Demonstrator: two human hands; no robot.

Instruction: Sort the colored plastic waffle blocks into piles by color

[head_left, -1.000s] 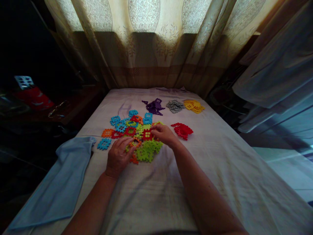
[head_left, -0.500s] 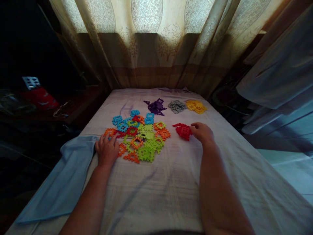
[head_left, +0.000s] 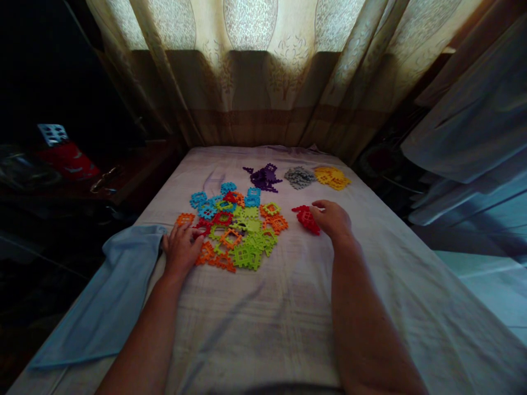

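My left hand (head_left: pixel 183 249) lies at the left side of a mixed pile of flat, notched plastic building pieces in lime green (head_left: pixel 247 255), orange (head_left: pixel 231 237) and blue (head_left: pixel 206 210). Its fingertips close around a red building piece (head_left: pixel 201 226) at the pile's edge. To the right, my right hand (head_left: pixel 334 219) rests beside a small heap of red building pieces (head_left: pixel 307 219). Thumb and index finger are apart at the heap's right side, touching it; the other fingers are partly hidden.
Behind lie separate heaps of purple (head_left: pixel 264 178), grey (head_left: pixel 300 178) and yellow pieces (head_left: pixel 331 178). A light blue cloth (head_left: pixel 111 296) covers the left edge of the sheeted surface (head_left: pixel 255 329). A curtain (head_left: pixel 255 93) hangs at the far end.
My right hand has shifted slightly left, over the edge of the red heap. The fingers of my left hand have drawn in around the red piece, and the orange piece behind them shows more.
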